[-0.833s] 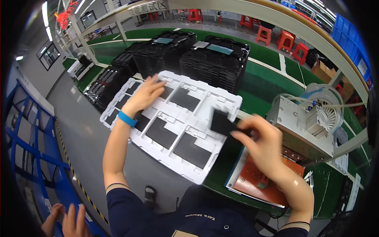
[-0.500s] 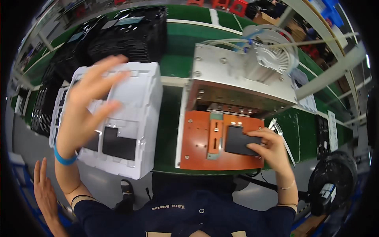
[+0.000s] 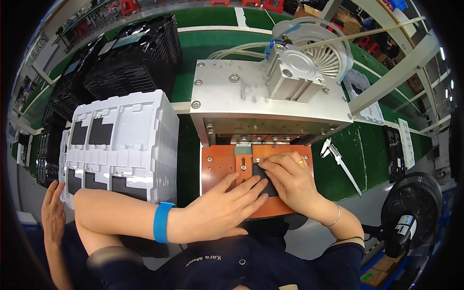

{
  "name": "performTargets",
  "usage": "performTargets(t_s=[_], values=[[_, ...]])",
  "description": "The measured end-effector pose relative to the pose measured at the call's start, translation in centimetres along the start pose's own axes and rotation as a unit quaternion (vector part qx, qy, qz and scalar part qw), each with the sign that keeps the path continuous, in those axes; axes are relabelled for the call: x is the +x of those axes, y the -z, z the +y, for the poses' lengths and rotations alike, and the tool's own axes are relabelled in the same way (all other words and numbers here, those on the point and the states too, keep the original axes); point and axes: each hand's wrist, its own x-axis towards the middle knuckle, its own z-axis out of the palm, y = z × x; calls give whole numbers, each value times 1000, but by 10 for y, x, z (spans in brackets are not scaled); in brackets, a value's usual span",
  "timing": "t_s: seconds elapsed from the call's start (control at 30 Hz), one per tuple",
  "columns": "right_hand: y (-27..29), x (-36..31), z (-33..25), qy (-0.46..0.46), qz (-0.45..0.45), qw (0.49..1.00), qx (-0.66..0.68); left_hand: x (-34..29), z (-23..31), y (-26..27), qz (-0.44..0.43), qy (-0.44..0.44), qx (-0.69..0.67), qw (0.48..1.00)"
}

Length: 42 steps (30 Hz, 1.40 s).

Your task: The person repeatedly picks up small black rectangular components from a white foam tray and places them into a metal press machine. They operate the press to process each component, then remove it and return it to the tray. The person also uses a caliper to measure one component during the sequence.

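1. A green workbench (image 3: 367,159) spans the scene, with stacks of black trays (image 3: 130,53) at its far left.
2. A grey metal press (image 3: 261,99) stands in the middle, a finned cylinder on top and pale hoses running off behind it.
3. A white moulded tray (image 3: 125,125) sits just left of the press, several of its pockets filled with dark flat parts.
4. An orange fixture plate (image 3: 217,166) lies under the press's front edge.
5. The left hand (image 3: 220,210) reaches across from the left, forearm nearly level, a blue wristband (image 3: 162,222) on the wrist; its fingers are stretched flat, fingertips resting on the plate and against the dark part.
6. The right hand (image 3: 290,181) comes in from the lower right, wrist bent, fingers curled down and pressing on the small black rectangular part (image 3: 263,176), which lies on the orange plate between the two hands.
7. Another person's hand (image 3: 53,212) shows at the left edge.
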Motion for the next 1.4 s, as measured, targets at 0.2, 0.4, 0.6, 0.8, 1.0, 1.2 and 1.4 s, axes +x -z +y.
performTargets(t_s=[0.2,0.4,0.6,0.8,1.0,1.2,1.4], values=[[0,2,-5,-11,-18,999,-45,3,2,0,-5,1,12,1000],[0,3,-8,-43,5,998,-52,2,0,2,-3,-1,26,1000],[0,-2,-5,-26,-9,998,-52,2,0,1,-1,-2,27,1000],[-2,0,-6,-39,-17,997,-59,3,-3,2,6,-2,27,1000],[0,-3,-7,-41,49,997,-32,2,0,-1,7,1,-23,1000],[1,-3,-7,-14,18,999,-38,1,0,-4,21,-2,-12,1000],[0,2,-7,-40,-3,998,-37,3,-2,0,4,0,-6,1000]])
